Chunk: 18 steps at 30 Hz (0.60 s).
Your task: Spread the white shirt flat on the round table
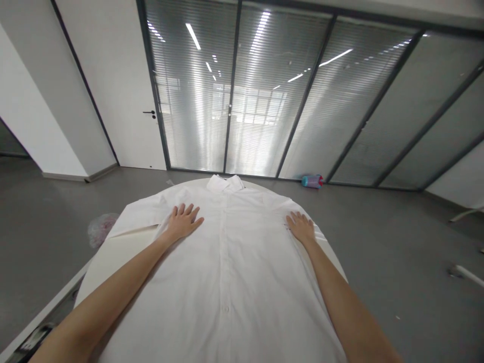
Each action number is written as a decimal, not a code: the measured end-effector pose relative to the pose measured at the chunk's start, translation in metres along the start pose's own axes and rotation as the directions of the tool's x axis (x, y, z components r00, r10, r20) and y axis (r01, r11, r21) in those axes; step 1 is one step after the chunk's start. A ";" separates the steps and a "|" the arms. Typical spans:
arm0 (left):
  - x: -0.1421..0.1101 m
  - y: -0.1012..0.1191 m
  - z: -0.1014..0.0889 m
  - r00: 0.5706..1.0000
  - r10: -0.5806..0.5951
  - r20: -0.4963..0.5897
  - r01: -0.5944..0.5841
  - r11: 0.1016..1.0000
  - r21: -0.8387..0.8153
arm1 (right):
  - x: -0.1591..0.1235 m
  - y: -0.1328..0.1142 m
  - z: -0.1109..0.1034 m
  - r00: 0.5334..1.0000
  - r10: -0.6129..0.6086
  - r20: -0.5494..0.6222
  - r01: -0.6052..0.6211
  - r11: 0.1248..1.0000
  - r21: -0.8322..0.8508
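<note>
A white button-up shirt (249,252) lies spread front side up on a white table (117,254), its collar at the far edge. My left hand (182,221) rests flat on the shirt's left chest area near the sleeve seam, fingers spread. On the other side, my right hand (301,227) lies palm down near the right sleeve, fingers stretched out toward the far edge. The left sleeve extends out to the side; most of the right sleeve is hard to make out beyond my right hand. Neither hand grips the cloth.
A clear plastic bag with something pinkish (101,229) is on the floor at the left. A blue and red packet or container (312,181) stands by the glass partition (257,101). White furniture legs (469,275) show at the right. A white door (124,91) is at the back left.
</note>
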<state>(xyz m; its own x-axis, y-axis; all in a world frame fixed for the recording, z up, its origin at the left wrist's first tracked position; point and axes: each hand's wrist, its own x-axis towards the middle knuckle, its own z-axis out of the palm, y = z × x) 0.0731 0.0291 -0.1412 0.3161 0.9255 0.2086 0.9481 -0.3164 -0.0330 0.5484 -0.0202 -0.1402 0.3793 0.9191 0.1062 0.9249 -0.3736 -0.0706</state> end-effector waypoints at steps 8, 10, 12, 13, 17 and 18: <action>0.000 -0.001 0.005 0.999 0.013 -0.039 -0.013 1.000 0.007 | -0.001 0.000 -0.003 1.000 -0.019 0.008 0.019 1.000 -0.010; 0.000 -0.001 0.005 0.999 0.016 -0.043 -0.016 1.000 0.005 | 0.000 0.001 -0.003 1.000 -0.024 0.012 0.025 1.000 -0.013; 0.000 -0.001 0.006 0.999 0.020 -0.048 -0.020 1.000 0.008 | 0.002 0.002 -0.002 0.999 -0.030 0.023 0.030 0.999 -0.014; 0.000 -0.001 0.006 0.998 0.022 -0.051 -0.022 1.000 0.012 | 0.003 0.003 -0.002 0.999 -0.032 0.030 0.033 0.999 -0.015; -0.001 -0.001 0.008 0.998 0.031 -0.060 -0.030 0.999 0.029 | 0.004 0.003 -0.001 0.999 -0.031 0.038 0.031 0.999 -0.017; -0.001 -0.001 0.008 0.998 0.031 -0.062 -0.029 0.999 0.029 | 0.004 0.003 -0.001 0.999 -0.031 0.036 0.031 0.999 -0.015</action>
<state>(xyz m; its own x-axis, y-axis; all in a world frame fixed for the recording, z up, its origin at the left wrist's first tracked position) 0.0719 0.0307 -0.1487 0.3425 0.9005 0.2679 0.9391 -0.3370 -0.0679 0.5531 -0.0176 -0.1387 0.3495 0.9341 0.0723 0.9366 -0.3464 -0.0519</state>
